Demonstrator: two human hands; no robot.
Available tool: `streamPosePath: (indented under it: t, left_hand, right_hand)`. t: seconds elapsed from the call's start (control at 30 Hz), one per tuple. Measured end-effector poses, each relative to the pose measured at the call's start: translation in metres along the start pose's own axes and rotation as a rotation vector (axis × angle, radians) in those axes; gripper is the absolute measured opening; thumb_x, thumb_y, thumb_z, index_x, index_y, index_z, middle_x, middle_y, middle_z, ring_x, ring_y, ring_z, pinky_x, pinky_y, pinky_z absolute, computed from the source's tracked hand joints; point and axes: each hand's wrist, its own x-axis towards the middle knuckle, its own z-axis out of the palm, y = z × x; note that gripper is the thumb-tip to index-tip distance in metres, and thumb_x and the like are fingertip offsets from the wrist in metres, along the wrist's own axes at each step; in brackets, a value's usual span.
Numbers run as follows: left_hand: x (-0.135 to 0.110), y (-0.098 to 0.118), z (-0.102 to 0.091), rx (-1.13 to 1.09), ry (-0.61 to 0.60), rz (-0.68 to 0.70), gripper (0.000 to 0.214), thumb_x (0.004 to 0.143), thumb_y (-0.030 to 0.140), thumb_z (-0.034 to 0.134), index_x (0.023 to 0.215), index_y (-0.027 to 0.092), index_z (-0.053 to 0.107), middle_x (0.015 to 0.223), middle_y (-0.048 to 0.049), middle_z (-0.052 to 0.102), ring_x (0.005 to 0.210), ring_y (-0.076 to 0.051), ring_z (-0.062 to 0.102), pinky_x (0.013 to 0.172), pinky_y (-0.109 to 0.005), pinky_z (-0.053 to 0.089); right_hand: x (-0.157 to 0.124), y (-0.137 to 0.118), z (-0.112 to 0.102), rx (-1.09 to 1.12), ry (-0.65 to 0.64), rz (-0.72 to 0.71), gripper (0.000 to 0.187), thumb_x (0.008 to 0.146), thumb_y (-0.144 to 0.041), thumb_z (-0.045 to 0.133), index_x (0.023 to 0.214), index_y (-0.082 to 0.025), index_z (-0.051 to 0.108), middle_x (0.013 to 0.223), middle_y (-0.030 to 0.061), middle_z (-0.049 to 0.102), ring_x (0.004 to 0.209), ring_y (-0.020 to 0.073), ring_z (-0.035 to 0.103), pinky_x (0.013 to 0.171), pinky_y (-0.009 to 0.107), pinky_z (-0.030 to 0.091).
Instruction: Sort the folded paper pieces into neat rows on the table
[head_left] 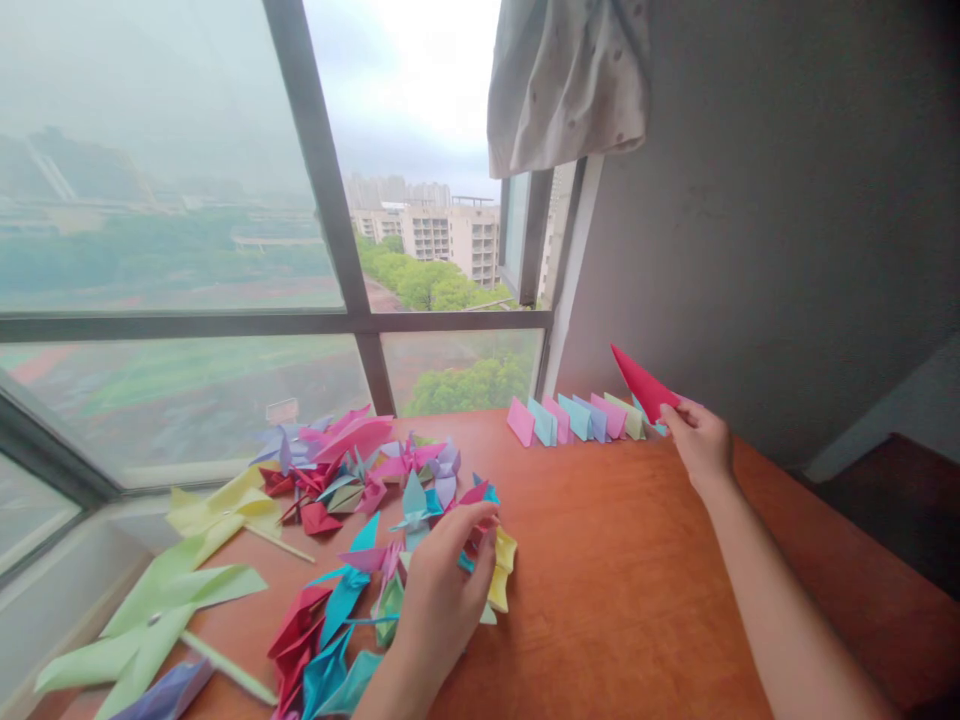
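Note:
My right hand [699, 440] is raised over the far right of the table, fingers closed on a pointed red folded paper [643, 382]. Its tip points up and to the left. Just left of that hand, several pastel folded papers [575, 417] stand upright in a row. My left hand [450, 580] is over the right side of a pile of origami pieces [352, 460], with thumb and fingers curled together. What lies between those fingertips, if anything, I cannot make out. Yellow folded paper [505, 570] shows right beside them, and blue and red pieces [300, 640] lie to the left.
A green paper pinwheel [150, 620] and a yellow pinwheel [225, 510] lie on the left of the brown wooden table [600, 580]. Behind the table is a framed window [367, 322], with a curtain [566, 90] above. A grey wall [750, 230] rises along the right.

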Motion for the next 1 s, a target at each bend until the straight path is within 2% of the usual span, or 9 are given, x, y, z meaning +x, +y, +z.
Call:
streamPosePath:
  t: [0.13, 0.27, 0.43, 0.63, 1.0]
  left_hand:
    - [-0.003, 0.006, 0.000, -0.002, -0.020, 0.011, 0.023, 0.089, 0.017, 0.053, 0.106, 0.025, 0.066, 0.095, -0.0054, 0.073, 0.080, -0.018, 0.069, 0.069, -0.027, 0.056]
    - [-0.005, 0.006, 0.001, 0.018, -0.011, 0.033, 0.024, 0.087, 0.016, 0.054, 0.106, 0.026, 0.066, 0.093, -0.0041, 0.073, 0.077, -0.018, 0.069, 0.066, -0.026, 0.057]
    - [-0.006, 0.005, 0.001, 0.029, -0.002, 0.039, 0.024, 0.086, 0.015, 0.055, 0.104, 0.026, 0.065, 0.092, -0.0033, 0.074, 0.073, -0.017, 0.069, 0.064, -0.024, 0.056]
    - [-0.006, 0.007, -0.001, 0.031, -0.008, 0.030, 0.025, 0.086, 0.015, 0.056, 0.106, 0.027, 0.065, 0.093, -0.0022, 0.074, 0.075, -0.017, 0.069, 0.067, -0.024, 0.056]
    - [-0.005, 0.009, -0.002, 0.034, -0.027, 0.032, 0.024, 0.087, 0.015, 0.055, 0.107, 0.025, 0.064, 0.093, -0.0030, 0.073, 0.076, -0.016, 0.069, 0.067, -0.024, 0.055]
  right_hand:
    - [0.045, 0.022, -0.010, -0.264, -0.019, 0.033, 0.027, 0.078, -0.040, 0.056, 0.077, -0.016, 0.069, 0.077, 0.0101, 0.072, 0.068, 0.0210, 0.063, 0.059, 0.028, 0.042]
    - [0.064, 0.034, -0.004, -0.481, -0.036, 0.048, 0.021, 0.074, -0.034, 0.057, 0.074, -0.018, 0.071, 0.082, 0.0104, 0.074, 0.071, 0.0226, 0.063, 0.059, 0.028, 0.038]
    - [0.068, 0.046, 0.009, -0.654, -0.068, 0.051, 0.023, 0.077, -0.031, 0.054, 0.079, -0.018, 0.074, 0.084, 0.0124, 0.074, 0.071, 0.0222, 0.063, 0.059, 0.028, 0.037]
    - [0.066, 0.056, 0.017, -0.784, -0.132, 0.049, 0.025, 0.079, -0.032, 0.054, 0.073, -0.017, 0.074, 0.077, 0.0141, 0.071, 0.072, 0.0249, 0.063, 0.060, 0.030, 0.038]
    - [0.065, 0.071, 0.025, -0.831, -0.219, 0.059, 0.026, 0.076, -0.030, 0.055, 0.080, -0.015, 0.076, 0.079, 0.0142, 0.071, 0.077, 0.0263, 0.065, 0.065, 0.031, 0.043]
